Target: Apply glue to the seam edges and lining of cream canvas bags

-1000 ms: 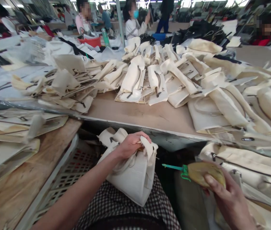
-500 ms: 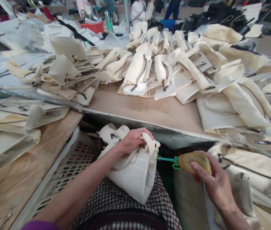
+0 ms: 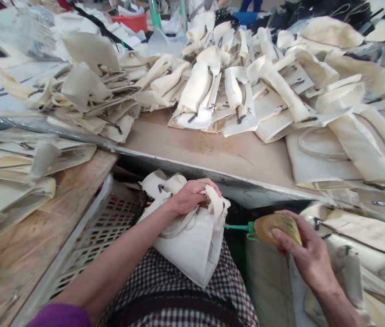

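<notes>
On my lap, over a checked apron (image 3: 192, 302), rests a cream bag piece (image 3: 188, 245) with a zipper and a clear tubular handle. My left hand (image 3: 194, 195) grips its upper edge, fingers closed over the folded fabric. In my right hand (image 3: 304, 250) is a yellowish squeeze bottle (image 3: 276, 228), held on its side. Its thin green nozzle (image 3: 238, 226) points left, and the tip meets the right edge of the bag piece. Whether anything comes out of the tip cannot be made out.
Many cream bag pieces (image 3: 199, 95) are heaped along the table (image 3: 206, 150) ahead. More lie on a wooden board (image 3: 49, 222) at left and in a pile (image 3: 366, 236) at right. A white plastic basket (image 3: 93, 236) stands beside my left arm. A red tub (image 3: 131, 22) sits farther back.
The view has tipped slightly downward, so the table's contents sit higher in the picture. Both hands keep their grips, and the nozzle stays at the bag piece's right edge.
</notes>
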Tool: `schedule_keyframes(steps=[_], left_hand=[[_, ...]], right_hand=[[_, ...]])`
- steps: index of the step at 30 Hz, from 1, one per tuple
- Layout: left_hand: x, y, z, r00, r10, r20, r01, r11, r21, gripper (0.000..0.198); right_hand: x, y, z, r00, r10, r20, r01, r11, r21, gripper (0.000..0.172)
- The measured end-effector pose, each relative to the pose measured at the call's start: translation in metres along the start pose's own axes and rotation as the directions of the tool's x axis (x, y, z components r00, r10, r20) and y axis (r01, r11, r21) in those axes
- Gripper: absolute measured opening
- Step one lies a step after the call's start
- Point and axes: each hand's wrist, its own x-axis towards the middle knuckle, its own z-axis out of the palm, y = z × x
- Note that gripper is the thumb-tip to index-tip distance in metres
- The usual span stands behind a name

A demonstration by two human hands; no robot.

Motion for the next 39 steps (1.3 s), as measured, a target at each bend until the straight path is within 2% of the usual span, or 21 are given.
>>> schedule_keyframes(steps=[8, 14, 17, 21, 26, 28, 32, 34, 39], left_hand=[[0.002, -0.003, -0.003, 1.0, 0.016, 0.02, -0.016, 1.0, 0.009, 0.022], [0.003, -0.004, 0.0, 0.999, 0.028, 0.018, -0.029, 0.999, 0.022, 0.022], [0.003, -0.006, 0.001, 1.0, 0.027, 0.014, -0.027, 1.0, 0.007, 0.021], [0.002, -0.008, 0.001, 1.0, 0.014, 0.008, -0.014, 1.0, -0.022, 0.021], [0.002, -0.008, 0.002, 1.0, 0.018, 0.005, -0.017, 0.999, -0.028, 0.02], [0.003, -0.008, 0.002, 1.0, 0.029, 0.002, -0.029, 1.0, -0.008, 0.021], [0.003, -0.007, 0.003, 0.999, 0.045, -0.004, -0.045, 0.999, 0.013, 0.02], [0.003, -0.006, 0.003, 0.999, 0.045, -0.01, -0.045, 0.999, 0.013, 0.019], [0.003, -0.007, 0.003, 0.999, 0.053, -0.005, -0.053, 0.998, 0.019, 0.021]], right_hand=[[-0.011, 0.009, -0.007, 0.993, 0.036, 0.11, -0.041, 0.998, 0.04, 0.051], [-0.004, 0.007, 0.0, 1.0, 0.001, -0.023, -0.001, 1.0, 0.003, 0.052], [-0.004, 0.005, 0.001, 0.999, -0.01, -0.038, 0.009, 1.0, -0.02, 0.051], [-0.011, 0.011, -0.004, 0.998, 0.012, 0.061, -0.012, 1.0, -0.003, 0.053], [-0.027, 0.011, -0.005, 0.976, 0.098, 0.194, -0.113, 0.991, 0.066, 0.053], [-0.03, 0.006, -0.002, 0.978, 0.113, 0.177, -0.128, 0.989, 0.075, 0.051], [-0.028, -0.001, 0.001, 0.995, 0.094, 0.032, -0.095, 0.994, 0.054, 0.05], [-0.028, -0.002, 0.001, 0.997, 0.074, 0.012, -0.075, 0.996, 0.038, 0.05], [-0.034, -0.002, -0.003, 0.982, 0.107, 0.154, -0.113, 0.993, 0.025, 0.049]])
